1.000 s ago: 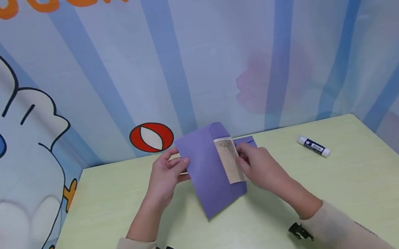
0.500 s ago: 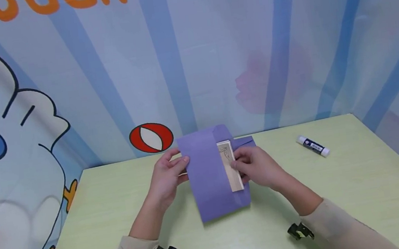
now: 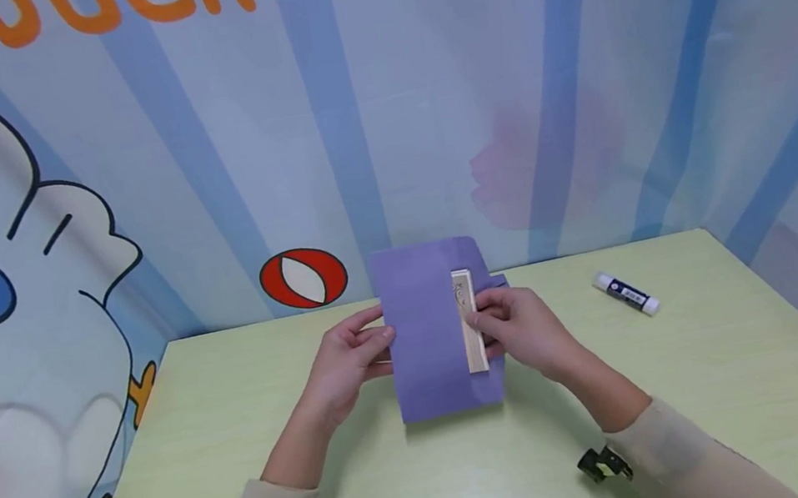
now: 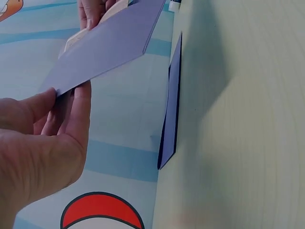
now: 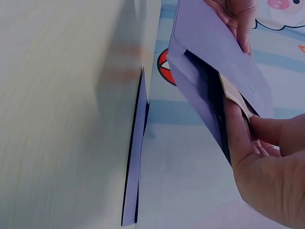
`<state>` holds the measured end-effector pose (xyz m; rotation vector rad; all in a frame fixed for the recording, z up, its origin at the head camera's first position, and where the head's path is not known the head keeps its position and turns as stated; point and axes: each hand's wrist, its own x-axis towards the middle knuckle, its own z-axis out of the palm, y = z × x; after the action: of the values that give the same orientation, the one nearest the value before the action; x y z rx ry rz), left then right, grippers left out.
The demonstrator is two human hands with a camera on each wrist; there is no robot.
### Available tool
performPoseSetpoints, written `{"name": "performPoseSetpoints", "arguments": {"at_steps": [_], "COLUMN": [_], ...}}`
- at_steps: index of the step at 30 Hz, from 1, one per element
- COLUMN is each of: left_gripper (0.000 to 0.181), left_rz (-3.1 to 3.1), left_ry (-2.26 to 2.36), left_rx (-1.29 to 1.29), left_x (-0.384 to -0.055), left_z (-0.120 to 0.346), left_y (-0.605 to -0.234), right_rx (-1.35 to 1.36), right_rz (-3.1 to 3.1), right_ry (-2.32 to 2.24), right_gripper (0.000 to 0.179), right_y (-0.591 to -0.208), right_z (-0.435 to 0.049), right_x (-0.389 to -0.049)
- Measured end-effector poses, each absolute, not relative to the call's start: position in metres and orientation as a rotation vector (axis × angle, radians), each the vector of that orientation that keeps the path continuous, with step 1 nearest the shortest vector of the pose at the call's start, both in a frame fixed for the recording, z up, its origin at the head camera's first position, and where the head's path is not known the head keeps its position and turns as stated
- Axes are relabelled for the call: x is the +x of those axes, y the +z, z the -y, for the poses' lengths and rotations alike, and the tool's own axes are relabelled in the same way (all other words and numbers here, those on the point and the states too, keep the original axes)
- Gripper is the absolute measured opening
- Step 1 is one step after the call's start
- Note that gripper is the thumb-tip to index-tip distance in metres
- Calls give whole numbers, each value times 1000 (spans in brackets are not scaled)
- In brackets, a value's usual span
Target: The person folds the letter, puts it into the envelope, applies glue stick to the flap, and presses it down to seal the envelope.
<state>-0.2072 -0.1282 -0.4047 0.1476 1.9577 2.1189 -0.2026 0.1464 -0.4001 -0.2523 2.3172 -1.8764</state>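
A purple envelope (image 3: 421,330) is held up above the table, its open side to the right. My left hand (image 3: 351,358) pinches its left edge, thumb in front and fingers behind. A tan printed card (image 3: 473,340), seemingly folded or stacked, sits mostly inside, with only a narrow strip showing. My right hand (image 3: 529,331) pinches the card's outer edge. In the right wrist view, the envelope's mouth (image 5: 205,81) gapes around the card (image 5: 234,93), and one finger lies at the opening. The card's inner part is hidden by the envelope.
A second purple envelope (image 4: 170,109) lies on the table behind the held one, mostly hidden in the head view. At the right lies a glue stick (image 3: 627,293) with a dark label. The pale table (image 3: 726,374) ends against a printed cloth backdrop (image 3: 411,113).
The card has slid left, deeper into the envelope, so less of it shows. The envelope has turned from tilted to nearly upright and shifted slightly right. Both hands keep their grips.
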Motion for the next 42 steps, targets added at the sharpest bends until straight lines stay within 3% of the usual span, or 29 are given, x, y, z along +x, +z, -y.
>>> {"name": "performPoseSetpoints", "arguments": {"at_steps": [22,42], "left_gripper": [52,48], "left_rz": [-1770,-1828], "left_ry": [2106,2135], "left_rx": [254,231], "left_x": [-204,-204], "left_z": [133,128], "left_y": [-409,-414], "right_rx": [-494,-426], "right_rz": [-1903,-2009], "right_ry": [-1921,-1929], "right_gripper": [29,25], "right_y": [-398,-403], "right_z": [-158,-153], "right_x": [-202,-203]}}
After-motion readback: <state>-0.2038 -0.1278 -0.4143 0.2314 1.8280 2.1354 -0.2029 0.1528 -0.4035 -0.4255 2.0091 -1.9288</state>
